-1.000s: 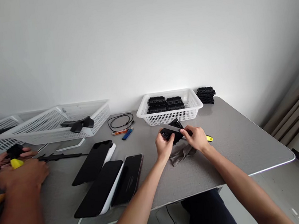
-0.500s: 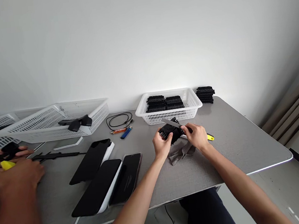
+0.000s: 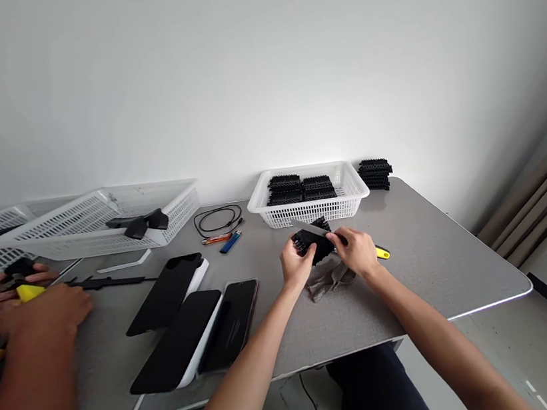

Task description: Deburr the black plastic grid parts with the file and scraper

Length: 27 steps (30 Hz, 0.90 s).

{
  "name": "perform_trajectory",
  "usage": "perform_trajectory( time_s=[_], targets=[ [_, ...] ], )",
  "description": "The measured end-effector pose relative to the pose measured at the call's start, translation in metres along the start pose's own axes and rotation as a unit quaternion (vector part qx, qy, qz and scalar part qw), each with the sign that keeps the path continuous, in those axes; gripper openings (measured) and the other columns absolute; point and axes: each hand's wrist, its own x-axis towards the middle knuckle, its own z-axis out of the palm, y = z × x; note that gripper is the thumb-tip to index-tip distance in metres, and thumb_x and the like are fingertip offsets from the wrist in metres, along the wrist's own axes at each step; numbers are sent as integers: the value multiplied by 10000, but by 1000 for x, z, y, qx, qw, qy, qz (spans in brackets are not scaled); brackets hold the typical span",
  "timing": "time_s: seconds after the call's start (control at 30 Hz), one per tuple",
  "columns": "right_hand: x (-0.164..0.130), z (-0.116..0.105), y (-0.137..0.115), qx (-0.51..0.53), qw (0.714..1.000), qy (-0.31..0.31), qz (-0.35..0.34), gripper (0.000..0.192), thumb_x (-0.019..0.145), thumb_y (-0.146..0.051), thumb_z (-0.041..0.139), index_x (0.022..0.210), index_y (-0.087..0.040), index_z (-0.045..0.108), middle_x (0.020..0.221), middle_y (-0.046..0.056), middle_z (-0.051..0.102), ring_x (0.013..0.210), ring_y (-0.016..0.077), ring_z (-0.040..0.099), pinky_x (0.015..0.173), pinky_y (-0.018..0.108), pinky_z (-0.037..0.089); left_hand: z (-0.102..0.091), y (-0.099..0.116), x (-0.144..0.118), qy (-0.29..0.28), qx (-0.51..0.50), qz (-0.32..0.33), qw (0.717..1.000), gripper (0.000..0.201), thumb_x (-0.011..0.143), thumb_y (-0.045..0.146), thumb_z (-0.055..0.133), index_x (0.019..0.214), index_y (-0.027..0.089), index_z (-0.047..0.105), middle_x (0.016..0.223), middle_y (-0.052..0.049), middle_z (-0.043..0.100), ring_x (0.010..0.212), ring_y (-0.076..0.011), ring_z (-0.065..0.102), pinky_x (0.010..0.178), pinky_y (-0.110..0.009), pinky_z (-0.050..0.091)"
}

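Note:
My left hand (image 3: 297,262) grips a black plastic part (image 3: 315,243) with toothed edges, thumb pressed on its near side, above the table. In my right hand (image 3: 357,248) is a flat grey metal strip (image 3: 309,226), file-like, laid across the upper face of the part. A black-and-yellow handle (image 3: 383,252) shows just beyond my right hand; whether it joins the strip is hidden. Beneath both hands a crumpled grey cloth (image 3: 327,282) lies on the table.
A white basket (image 3: 312,213) with similar black parts stands behind my hands, with a stack of parts (image 3: 375,175) beside it. Left are phones (image 3: 178,342), lighters (image 3: 231,242), a cable (image 3: 206,230) and another basket (image 3: 97,245). A co-worker's hands (image 3: 45,309) hold a yellow tool at far left.
The metal strip and my right hand have shifted slightly left across the part. My left hand stays nearly in place. The co-worker's near hand has moved right.

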Motion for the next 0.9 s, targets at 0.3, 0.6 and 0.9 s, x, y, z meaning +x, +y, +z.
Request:
perform_trajectory(
  time_s=[0.3, 0.6, 0.9],
  targets=[
    [-1, 1, -1, -17, 999, -2, 46, 440, 996, -521, 407, 813, -219, 670, 729, 43, 697, 611, 159, 605, 558, 261, 261, 1, 1, 0, -6, -7, -2, 1000, 297, 697, 254, 712, 964, 154, 627, 891, -82, 741, 812, -228, 717, 719, -322, 564],
    [-1, 3, -5, -22, 999, -17, 27, 471, 992, -541, 401, 763, -220, 661, 674, 33, 673, 575, 147, 573, 553, 267, 235, -1, 6, -1, 4, 11, 1, 1000, 310, 690, 257, 714, 966, 156, 615, 877, -78, 741, 792, -227, 715, 699, -317, 556],
    [4, -8, 10, -57, 993, 78, 65, 474, 1000, -525, 396, 804, -199, 679, 693, 43, 680, 557, 139, 550, 545, 265, 216, -2, 2, 1, 15, 39, -9, 999, 288, 690, 243, 707, 954, 158, 631, 884, -85, 741, 804, -242, 717, 701, -335, 562]
  ],
)
